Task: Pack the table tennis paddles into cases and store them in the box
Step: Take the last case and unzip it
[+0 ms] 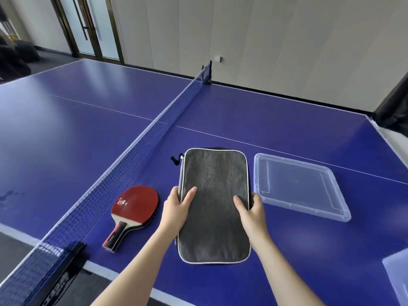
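A grey fabric paddle case (pixel 215 180) with light piping lies flat on the blue table, a black strap at its far left corner. My left hand (pixel 177 208) grips its left edge, thumb on top. My right hand (pixel 250 209) grips its right edge the same way. A second dark case seems to lie beneath it; only a thin edge shows. Two stacked paddles (pixel 134 205) with red rubber on top rest to the left of the case, handles toward me. A clear plastic lid or shallow box (pixel 298 184) sits to the right.
The net (pixel 136 155) runs diagonally along the left, with its clamp (pixel 59 268) at the near table edge. Another clear plastic piece (pixel 397 279) shows at the bottom right corner. A black object (pixel 395 102) stands past the table's far right corner.
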The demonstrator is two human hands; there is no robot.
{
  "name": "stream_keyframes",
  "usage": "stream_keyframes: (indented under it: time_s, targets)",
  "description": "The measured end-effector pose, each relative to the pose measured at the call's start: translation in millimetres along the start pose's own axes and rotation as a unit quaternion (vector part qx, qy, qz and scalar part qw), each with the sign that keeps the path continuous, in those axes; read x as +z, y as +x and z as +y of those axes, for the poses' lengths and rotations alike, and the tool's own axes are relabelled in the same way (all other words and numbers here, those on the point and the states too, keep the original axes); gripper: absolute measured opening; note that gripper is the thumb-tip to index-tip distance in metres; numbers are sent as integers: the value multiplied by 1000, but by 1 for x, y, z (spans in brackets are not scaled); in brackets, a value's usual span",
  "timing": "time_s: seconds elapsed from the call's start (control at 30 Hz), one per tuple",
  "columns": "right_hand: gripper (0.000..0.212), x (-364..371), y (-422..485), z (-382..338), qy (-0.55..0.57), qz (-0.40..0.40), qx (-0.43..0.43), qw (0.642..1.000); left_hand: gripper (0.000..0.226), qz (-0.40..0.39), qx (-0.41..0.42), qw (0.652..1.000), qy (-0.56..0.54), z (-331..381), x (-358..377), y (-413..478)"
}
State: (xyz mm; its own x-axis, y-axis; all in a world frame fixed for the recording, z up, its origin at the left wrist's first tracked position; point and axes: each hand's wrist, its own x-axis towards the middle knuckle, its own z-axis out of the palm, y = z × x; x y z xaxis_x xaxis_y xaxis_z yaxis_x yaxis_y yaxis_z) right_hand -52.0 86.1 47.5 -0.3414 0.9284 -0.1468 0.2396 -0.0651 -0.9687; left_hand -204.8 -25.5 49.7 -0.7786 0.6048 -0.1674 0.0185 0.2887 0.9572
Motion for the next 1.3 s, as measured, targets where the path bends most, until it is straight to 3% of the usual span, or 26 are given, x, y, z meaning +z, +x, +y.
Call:
stream_keyframes:
  time_s: [0.43,0.53,0.67,0.8,0.93,1.17,1.3]
  targets:
    - [23,11,-18,7,6,-7,27,1000,32,-18,114,988,101,-1,-27,9]
    - [30,3,-13,-9,-64,57,-32,996,32,-9,172,970,173,0,-32,13]
    - [20,-2,5,-62,-122,101,-207,965,42,-9,239,931,275,0,-38,25]
    - [11,7,16,-116,-191,35,-291,937,61,-15,305,900,312,0,-41,33]
    - [13,14,23,-138,-271,-85,-270,920,67,-2,370,874,315,5,-39,39]
    - [14,10,29,-161,-310,-208,-207,904,53,-32,403,863,304,11,-38,42]
    - [5,11,29,-162,-301,-200,-217,907,59,-44,397,867,299,12,-35,40]
